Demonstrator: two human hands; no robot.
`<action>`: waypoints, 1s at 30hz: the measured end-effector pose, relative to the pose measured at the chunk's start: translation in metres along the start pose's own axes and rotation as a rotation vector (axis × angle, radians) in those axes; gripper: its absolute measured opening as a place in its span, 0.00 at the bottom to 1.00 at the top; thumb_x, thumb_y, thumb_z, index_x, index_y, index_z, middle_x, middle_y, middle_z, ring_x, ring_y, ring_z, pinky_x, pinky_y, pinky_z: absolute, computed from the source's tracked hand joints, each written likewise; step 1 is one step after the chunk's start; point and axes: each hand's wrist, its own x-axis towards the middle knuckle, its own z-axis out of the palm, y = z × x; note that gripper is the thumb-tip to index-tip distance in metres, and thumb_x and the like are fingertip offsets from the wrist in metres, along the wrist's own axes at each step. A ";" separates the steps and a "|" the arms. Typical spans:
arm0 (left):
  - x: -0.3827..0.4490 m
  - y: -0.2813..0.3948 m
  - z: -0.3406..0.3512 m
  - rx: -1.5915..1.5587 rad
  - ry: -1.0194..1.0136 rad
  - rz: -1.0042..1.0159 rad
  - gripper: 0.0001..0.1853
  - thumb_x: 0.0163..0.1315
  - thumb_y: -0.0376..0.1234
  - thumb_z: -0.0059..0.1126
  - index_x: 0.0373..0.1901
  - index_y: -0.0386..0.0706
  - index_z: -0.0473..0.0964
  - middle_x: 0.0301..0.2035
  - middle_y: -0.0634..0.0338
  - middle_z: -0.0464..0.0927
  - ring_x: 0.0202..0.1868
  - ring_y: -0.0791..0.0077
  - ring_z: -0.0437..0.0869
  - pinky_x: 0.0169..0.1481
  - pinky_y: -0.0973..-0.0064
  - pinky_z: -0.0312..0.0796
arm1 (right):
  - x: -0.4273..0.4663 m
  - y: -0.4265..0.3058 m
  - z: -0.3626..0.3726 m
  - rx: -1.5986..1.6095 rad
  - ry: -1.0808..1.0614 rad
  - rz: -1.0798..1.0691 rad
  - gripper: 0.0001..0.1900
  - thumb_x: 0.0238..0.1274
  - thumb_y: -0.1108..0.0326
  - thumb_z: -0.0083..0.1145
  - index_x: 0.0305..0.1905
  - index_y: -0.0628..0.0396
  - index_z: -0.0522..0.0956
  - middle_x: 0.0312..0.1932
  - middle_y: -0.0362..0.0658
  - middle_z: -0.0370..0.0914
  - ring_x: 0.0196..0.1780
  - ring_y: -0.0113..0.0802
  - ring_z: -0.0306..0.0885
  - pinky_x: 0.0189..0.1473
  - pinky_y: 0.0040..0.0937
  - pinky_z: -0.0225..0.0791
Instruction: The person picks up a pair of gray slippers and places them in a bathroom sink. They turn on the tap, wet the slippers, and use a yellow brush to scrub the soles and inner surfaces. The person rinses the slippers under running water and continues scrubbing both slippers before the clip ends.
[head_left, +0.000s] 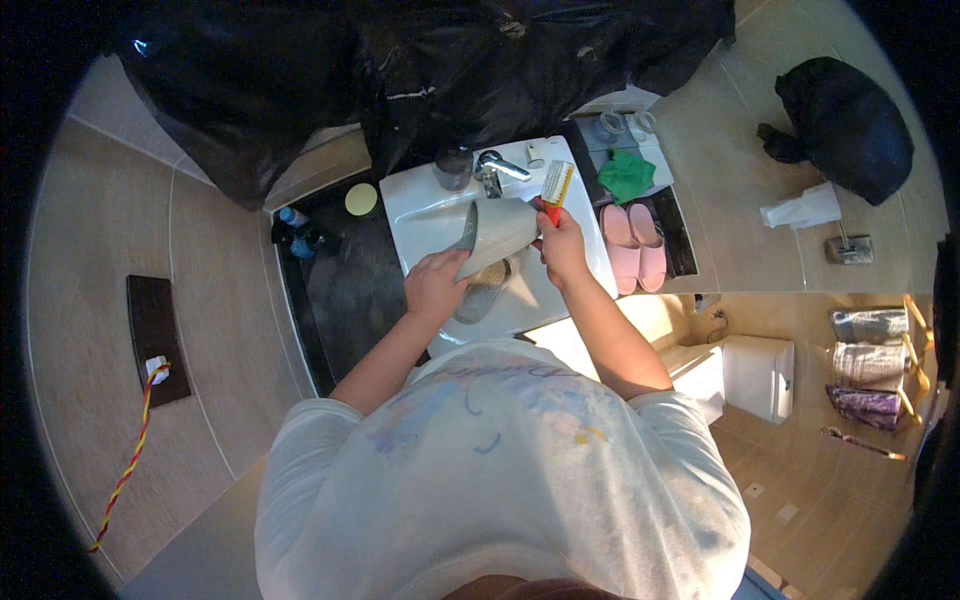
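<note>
Over a white washbasin (420, 225), my left hand (437, 285) grips the near end of a light grey slide sandal (501, 229). A scrubbing brush (556, 187) with a red and yellow body and pale bristles is in my right hand (562, 244), its bristle end pointing away from me. My right fingers are also at the sandal's right edge. Beneath the held sandal, a second grey slide sandal (478, 300) lies in the basin, partly hidden. The chrome faucet (504, 165) stands at the far side of the basin.
Pink slide sandals (634, 255) and a green cloth (626, 176) lie right of the basin. A dark cup (454, 169) stands by the faucet. On the dark counter (352, 285) at left are a round pale yellow item (361, 199) and bottles (300, 236). A toilet (757, 375) is at right.
</note>
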 end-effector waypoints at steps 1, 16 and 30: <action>0.001 0.001 -0.003 0.007 0.004 0.025 0.24 0.53 0.41 0.69 0.53 0.50 0.81 0.52 0.63 0.82 0.54 0.61 0.81 0.59 0.64 0.73 | -0.004 -0.005 0.000 0.055 0.005 0.030 0.11 0.74 0.67 0.53 0.56 0.52 0.78 0.41 0.36 0.78 0.37 0.26 0.72 0.34 0.27 0.69; 0.039 -0.047 -0.039 -1.547 -0.259 -0.746 0.41 0.66 0.65 0.47 0.71 0.49 0.64 0.67 0.47 0.68 0.67 0.52 0.69 0.71 0.43 0.54 | -0.031 -0.042 -0.011 0.499 0.003 -0.113 0.22 0.72 0.78 0.44 0.69 0.59 0.68 0.58 0.44 0.76 0.49 0.30 0.77 0.46 0.28 0.72; 0.040 -0.039 -0.010 -2.323 -1.268 -0.444 0.45 0.62 0.65 0.44 0.75 0.48 0.56 0.66 0.40 0.65 0.54 0.45 0.80 0.53 0.40 0.73 | -0.004 -0.020 0.001 0.388 0.161 -0.111 0.22 0.70 0.77 0.45 0.67 0.59 0.71 0.62 0.45 0.72 0.60 0.35 0.73 0.62 0.34 0.71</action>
